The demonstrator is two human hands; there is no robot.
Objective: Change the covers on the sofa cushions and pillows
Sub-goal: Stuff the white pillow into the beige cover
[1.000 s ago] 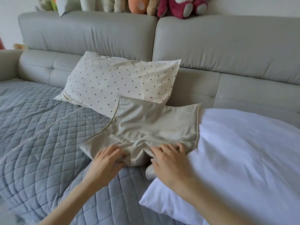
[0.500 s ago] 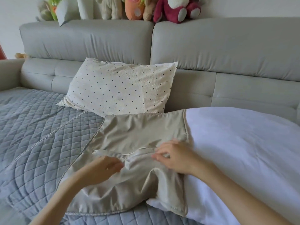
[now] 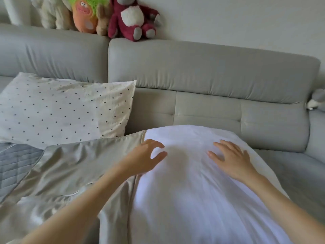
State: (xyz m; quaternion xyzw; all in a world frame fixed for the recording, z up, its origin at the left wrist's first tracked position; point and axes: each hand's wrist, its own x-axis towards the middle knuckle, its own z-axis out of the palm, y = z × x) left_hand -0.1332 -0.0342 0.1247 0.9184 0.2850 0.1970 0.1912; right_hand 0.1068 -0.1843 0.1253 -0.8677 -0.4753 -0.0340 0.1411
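A bare white pillow lies on the sofa seat in front of me. A beige cover is spread flat to its left, its edge against the pillow. My left hand hovers at the pillow's left edge, fingers loosely curved, holding nothing. My right hand lies flat on top of the white pillow with fingers spread. A polka-dot pillow leans against the sofa back at the left.
The grey sofa back runs across the view. Plush toys sit on top of it. A grey quilted throw covers the seat at the left. A small grey toy shows at the right edge.
Both hands let go of the beige cover's opening and moved right and up onto the white pillow. The view shifted to the right.
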